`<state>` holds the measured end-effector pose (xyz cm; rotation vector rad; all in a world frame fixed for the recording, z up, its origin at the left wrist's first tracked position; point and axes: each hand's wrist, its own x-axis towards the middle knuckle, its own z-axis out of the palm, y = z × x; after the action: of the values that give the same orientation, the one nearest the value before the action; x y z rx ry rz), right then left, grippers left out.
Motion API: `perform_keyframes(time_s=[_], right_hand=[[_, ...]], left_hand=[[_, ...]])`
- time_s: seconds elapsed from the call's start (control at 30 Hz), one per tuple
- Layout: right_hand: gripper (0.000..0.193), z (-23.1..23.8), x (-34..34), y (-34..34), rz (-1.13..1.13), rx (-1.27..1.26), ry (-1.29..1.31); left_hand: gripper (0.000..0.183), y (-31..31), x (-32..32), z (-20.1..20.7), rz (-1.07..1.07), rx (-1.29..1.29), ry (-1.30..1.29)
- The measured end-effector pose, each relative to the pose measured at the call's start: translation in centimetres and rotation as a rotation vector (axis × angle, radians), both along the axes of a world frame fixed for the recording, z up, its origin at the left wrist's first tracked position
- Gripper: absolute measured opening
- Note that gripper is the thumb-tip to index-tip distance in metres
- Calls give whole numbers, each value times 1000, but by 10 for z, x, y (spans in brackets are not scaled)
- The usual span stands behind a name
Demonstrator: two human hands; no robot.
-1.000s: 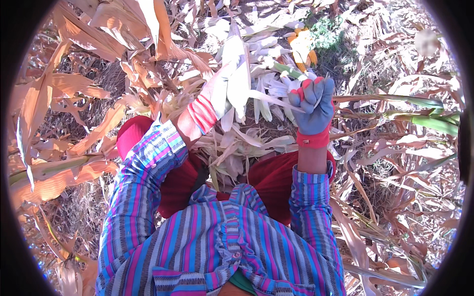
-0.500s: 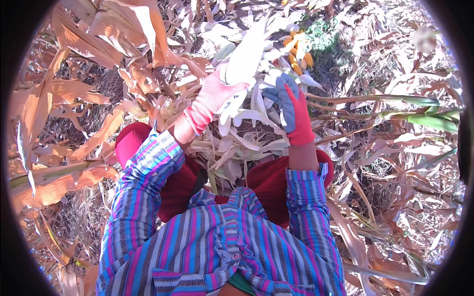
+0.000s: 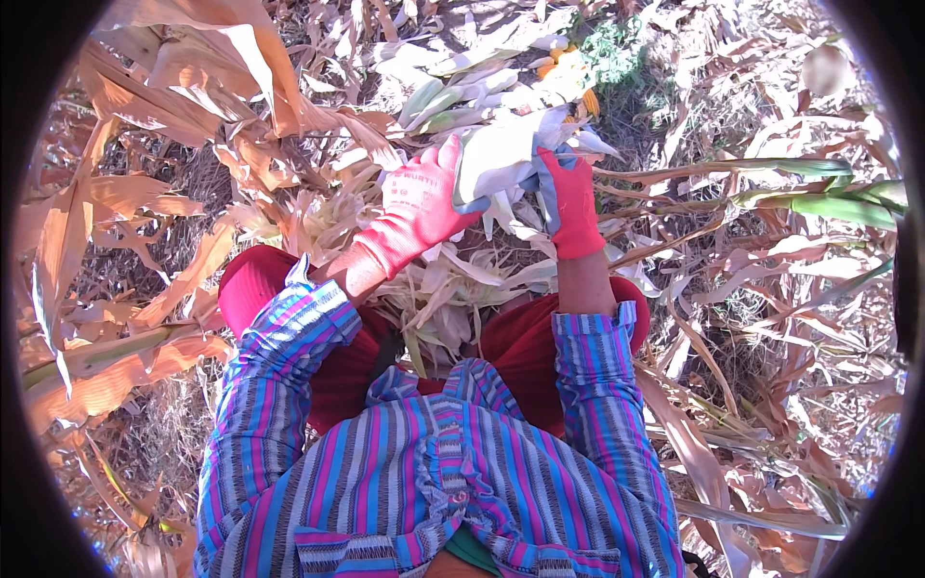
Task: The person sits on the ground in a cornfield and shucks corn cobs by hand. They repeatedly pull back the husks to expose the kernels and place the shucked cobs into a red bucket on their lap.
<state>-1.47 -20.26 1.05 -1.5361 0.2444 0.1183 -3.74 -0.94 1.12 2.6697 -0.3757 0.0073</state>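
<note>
A corn ear in its pale husk (image 3: 496,159) lies slantwise between my two gloved hands, out in front of my knees. My left hand (image 3: 421,197), in a red glove with grey on the palm side, is closed around its left end. At the right end my right hand (image 3: 567,193), in a matching glove, has its fingers bent round the husk; part of the grip is hidden. No kernels show on this ear. Just beyond it are several more ears in husks (image 3: 472,91), and a few bare yellow corn cobs (image 3: 564,67) lie at their right.
Loose stripped husks (image 3: 453,299) are heaped between my knees. Dry corn stalks with broad leaves (image 3: 183,106) rise at the left. At the right, stalks with some green (image 3: 829,207) lie across the leaf litter. A small green weed (image 3: 617,53) grows beside the yellow cobs.
The ear has swung from pointing away to lying slantwise toward the right. My right hand, earlier beside it with fingers loosely bent, has closed on its right end.
</note>
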Motion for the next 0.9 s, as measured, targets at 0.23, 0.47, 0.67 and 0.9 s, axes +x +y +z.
perform_keyframes(time_s=[0.23,0.47,0.67,0.9], right_hand=[[18,1,-23,26,250,-468,-737],[35,39,-42,30,583,-175,-506],[54,10,-9,-5,-40,288,-386],[41,-21,-18,24,101,829,5]], left_hand=[[88,4,16,10,86,-48,317],[71,13,7,-26,-150,-979,370],[34,7,20,-7,-398,-1066,374],[62,0,-1,-4,-189,-453,-4]])
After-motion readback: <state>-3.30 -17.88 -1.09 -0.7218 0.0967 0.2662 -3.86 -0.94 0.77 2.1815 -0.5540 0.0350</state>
